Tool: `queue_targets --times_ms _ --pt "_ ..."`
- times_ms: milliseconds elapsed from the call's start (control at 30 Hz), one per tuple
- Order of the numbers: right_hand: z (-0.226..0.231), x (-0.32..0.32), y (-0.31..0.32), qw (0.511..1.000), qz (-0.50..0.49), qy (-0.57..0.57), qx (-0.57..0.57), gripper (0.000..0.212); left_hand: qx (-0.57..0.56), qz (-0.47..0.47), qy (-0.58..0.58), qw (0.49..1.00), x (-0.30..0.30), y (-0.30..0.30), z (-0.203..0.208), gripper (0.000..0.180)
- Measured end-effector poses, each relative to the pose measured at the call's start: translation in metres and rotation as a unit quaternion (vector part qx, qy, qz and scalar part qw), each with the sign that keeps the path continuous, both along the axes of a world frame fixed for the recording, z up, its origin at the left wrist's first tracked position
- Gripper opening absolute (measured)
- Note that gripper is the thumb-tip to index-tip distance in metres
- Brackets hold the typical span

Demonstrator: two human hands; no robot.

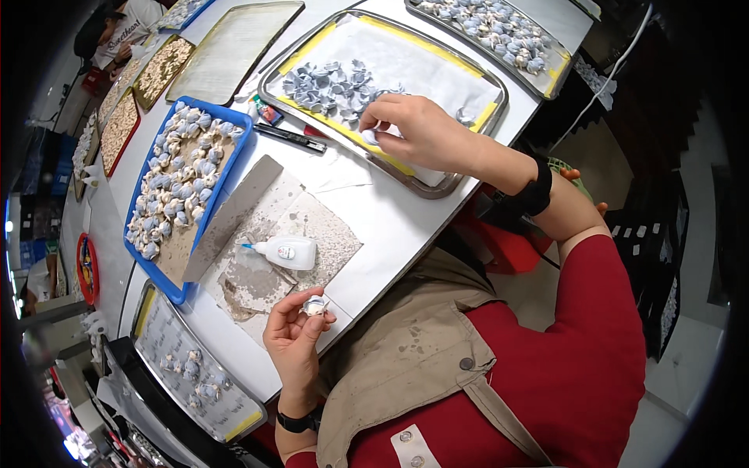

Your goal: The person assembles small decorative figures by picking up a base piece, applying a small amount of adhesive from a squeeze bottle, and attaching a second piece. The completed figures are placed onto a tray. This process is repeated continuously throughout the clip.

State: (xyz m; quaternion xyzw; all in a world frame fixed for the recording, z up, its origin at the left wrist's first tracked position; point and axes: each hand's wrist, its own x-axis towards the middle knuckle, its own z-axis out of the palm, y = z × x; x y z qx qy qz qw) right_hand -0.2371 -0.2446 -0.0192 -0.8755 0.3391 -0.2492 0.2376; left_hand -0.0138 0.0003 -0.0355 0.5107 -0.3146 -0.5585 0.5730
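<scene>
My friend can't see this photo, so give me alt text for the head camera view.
A person's left hand holds a small blue-and-cream piece; the right hand pinches a pale piece at the edge of a paper-lined tray of loose blue pieces. Nearby, a white bottle lies on stained cardboard, beside a blue tray of blue-and-cream pieces.

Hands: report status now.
Left hand pinching white-and-blue piece. Right hand pinching pale piece over tray. White bottle lies on cardboard, clear of both hands.
</scene>
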Motion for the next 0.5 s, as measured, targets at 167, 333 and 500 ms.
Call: queue_targets --times_ms 167,333,500 --pt "0.029 0.022 0.037 0.982 0.070 -0.128 0.124 0.021 0.001 0.003 0.016 1.000 -0.006 -0.005 -0.001 0.034" --pt "0.029 0.051 0.079 0.941 0.173 -0.133 0.258 0.024 0.018 0.034 0.039 0.998 -0.004 -0.007 0.005 0.037" --pt "0.033 0.070 0.106 0.930 0.203 -0.101 0.290 0.032 -0.024 0.046 0.092 0.994 0.010 0.003 0.004 0.043"
